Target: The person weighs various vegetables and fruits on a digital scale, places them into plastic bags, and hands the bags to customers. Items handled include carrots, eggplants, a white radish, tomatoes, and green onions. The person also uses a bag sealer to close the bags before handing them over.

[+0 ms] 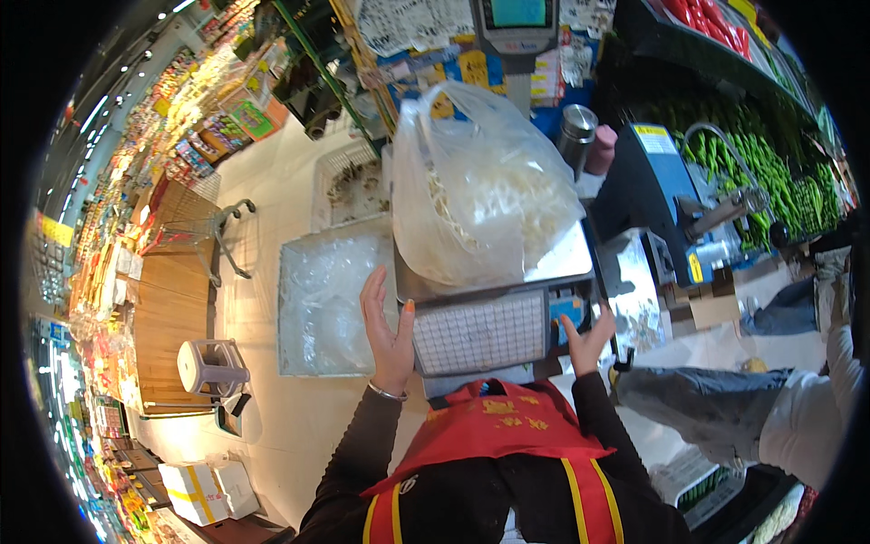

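A translucent white plastic bag (503, 197) with pale food, perhaps bean sprouts, bulges on the steel platter (569, 255) of a weighing scale. Below the platter is the scale's keypad (479, 333), a grid of pale keys facing me. At its left edge my left hand (390, 333) is raised with thumb and fingers apart, holding nothing; whether it touches the scale I cannot tell. My right hand (588, 340) is at the scale's right side, thumb apart from the fingers and nothing visible in it. Behind the bag rises the scale's lit display (518, 15).
A grey bin (326, 306) with clear plastic bags adjoins the scale on the left. A steel flask (578, 132), a pink bottle (601, 151) and a blue machine (656, 190) stand right. Beyond lie green peppers (768, 183). People's legs (700, 408) are close at right. A stool (212, 367) stands left.
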`<action>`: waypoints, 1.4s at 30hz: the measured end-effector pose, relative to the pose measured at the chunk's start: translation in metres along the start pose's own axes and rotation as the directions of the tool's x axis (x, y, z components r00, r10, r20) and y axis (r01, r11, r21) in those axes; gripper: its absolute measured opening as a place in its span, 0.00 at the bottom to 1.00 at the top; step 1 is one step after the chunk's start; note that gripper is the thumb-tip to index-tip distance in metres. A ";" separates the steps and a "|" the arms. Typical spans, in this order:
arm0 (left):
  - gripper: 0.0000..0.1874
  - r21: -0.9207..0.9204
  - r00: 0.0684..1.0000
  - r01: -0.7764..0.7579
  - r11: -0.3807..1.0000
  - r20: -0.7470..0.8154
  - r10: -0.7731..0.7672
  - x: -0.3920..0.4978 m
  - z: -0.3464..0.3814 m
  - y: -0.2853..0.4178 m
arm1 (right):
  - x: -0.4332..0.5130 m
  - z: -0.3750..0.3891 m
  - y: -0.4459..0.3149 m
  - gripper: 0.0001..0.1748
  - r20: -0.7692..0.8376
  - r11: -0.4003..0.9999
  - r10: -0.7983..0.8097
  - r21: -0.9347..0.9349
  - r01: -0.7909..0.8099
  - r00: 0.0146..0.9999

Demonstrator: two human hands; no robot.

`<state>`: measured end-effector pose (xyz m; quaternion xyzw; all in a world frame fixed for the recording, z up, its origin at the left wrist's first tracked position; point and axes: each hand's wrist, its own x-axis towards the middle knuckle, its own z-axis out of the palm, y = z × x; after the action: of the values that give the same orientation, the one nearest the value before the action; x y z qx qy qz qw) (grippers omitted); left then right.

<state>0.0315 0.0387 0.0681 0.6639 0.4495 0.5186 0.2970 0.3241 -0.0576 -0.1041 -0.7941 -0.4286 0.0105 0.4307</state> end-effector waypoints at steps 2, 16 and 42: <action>0.30 0.073 0.998 -0.058 0.996 -0.003 0.058 0.017 -0.010 0.007 | 0.006 -0.027 -0.032 0.36 -0.029 0.996 -0.072 0.060 0.074 0.997; 0.31 0.456 0.443 -0.881 0.129 0.698 0.563 0.195 -0.014 0.144 | 0.023 -0.013 -0.053 0.15 0.667 0.129 0.447 0.610 -0.781 0.595; 0.06 -0.256 0.890 -0.097 0.962 0.411 0.199 0.228 -0.005 0.105 | 0.085 -0.078 -0.175 0.08 0.394 -0.052 0.041 0.919 -0.392 0.918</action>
<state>0.0698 0.2005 0.2557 0.7564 0.2575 0.4273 0.4231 0.2907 -0.0054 0.0959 -0.3003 -0.2094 0.4777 0.7986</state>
